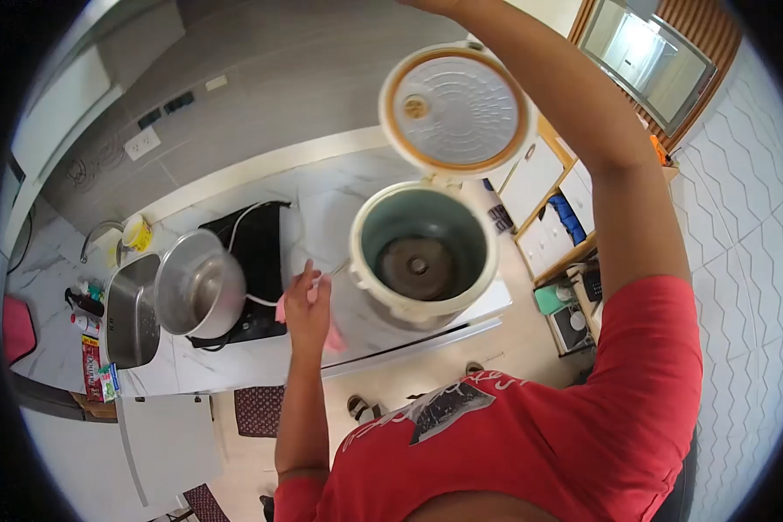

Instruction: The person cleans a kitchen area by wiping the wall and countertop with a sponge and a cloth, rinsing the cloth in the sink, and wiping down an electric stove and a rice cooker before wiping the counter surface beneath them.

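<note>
Pink cloth (335, 337) shows on both sides of my left hand (306, 306) and between its fingers, which are bent around it above the counter. To the right of this hand stands a large round cooker (419, 246), its deep grey-green inside holding a worn-looking bottom. The cooker's round lid (461, 109) is raised, with a pale ridged inner face and a brown rim. My right arm stretches up past the lid; its hand is cut off by the top edge.
A metal pot (202, 283) stands between the sink (130, 317) and the black cooktop (261, 252). A white cord crosses the cooktop. A yellow tub (137, 233) is behind the sink; bottles and packets lie left of it. Wooden-framed drawers (544, 239) are at the right.
</note>
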`<state>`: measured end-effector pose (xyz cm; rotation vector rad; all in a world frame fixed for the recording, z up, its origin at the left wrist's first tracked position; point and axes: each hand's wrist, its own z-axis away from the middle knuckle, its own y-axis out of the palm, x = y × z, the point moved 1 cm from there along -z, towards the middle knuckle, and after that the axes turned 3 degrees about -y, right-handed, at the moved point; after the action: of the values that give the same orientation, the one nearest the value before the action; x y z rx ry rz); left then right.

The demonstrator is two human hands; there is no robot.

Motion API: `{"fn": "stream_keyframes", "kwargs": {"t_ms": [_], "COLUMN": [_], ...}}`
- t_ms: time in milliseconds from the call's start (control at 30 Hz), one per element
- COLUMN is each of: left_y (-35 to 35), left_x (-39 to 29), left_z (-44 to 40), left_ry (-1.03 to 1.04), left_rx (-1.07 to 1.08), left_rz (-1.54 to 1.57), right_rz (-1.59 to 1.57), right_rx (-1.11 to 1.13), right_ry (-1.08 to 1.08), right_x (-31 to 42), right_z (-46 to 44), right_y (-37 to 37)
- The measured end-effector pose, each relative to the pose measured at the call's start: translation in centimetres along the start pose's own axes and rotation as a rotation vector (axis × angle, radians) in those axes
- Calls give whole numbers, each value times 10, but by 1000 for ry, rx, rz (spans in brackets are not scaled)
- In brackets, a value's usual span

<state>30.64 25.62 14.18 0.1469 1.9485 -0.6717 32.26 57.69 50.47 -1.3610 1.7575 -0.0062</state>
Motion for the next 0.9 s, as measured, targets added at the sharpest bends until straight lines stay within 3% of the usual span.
{"fn": "stream_keyframes", "kwargs": {"t_ms": [100,167,233,300,400,500,567,667,767,900], "left_y": [49,59,65,71,71,69,59,52,47,49], "left_x": [-27,-54,-77,-40,-43,-56,-19,-35,-42,-36], "left_z": [-16,-11,-11,-10,4,13,20,27,30,28], "left_ry": [-72,-45,-252,-160,-185,-361,-290,-376,-444,-435], "left_rx": [68,86,115,-34,-177,-256,-368,-417,-444,-522], "left_rz": [-383,-487,-339,-327,-262,-257,-203,-6,-112,-56], "right_rz": [-53,-5,-26,-132,-188,-222,-231,-201,-126,-3], "right_rx": [135,38,-84,-73,-134,-139,-171,-172,-204,-200], "right_ry": [133,137,241,345,293,222,180,145,85,181], "right_x": [-49,-89,-128,-133,-154,-150,-145,-148,-163,-207], "right_z": [57,128,185,252,297,283,262,241,227,214], "right_y": [-20,-7,-22,-30,-2,23,44,76,110,151]}}
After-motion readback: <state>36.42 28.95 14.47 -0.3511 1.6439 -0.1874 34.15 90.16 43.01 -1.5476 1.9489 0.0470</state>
